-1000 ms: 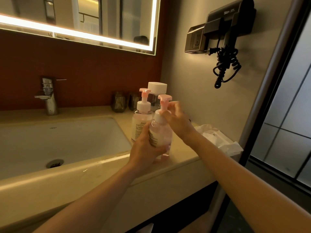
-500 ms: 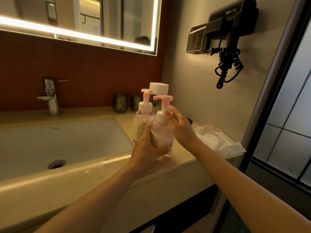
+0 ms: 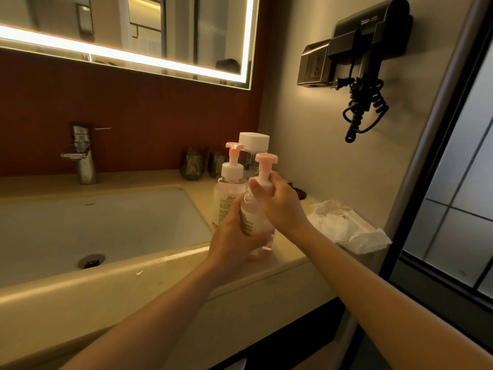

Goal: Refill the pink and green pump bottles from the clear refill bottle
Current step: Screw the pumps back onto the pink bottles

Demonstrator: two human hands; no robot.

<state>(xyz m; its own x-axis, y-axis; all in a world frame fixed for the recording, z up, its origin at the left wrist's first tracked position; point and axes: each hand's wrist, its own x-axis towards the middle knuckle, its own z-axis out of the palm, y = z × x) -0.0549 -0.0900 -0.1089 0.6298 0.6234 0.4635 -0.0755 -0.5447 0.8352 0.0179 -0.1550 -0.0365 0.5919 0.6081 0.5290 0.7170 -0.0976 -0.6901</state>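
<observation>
Overhead, a lit mirror spans the counter.

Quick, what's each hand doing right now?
Left hand: holding the front pink pump bottle around its body.
Right hand: gripping that bottle's pump collar.

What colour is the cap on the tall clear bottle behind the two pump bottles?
White; the head view shows the cap best.
</observation>
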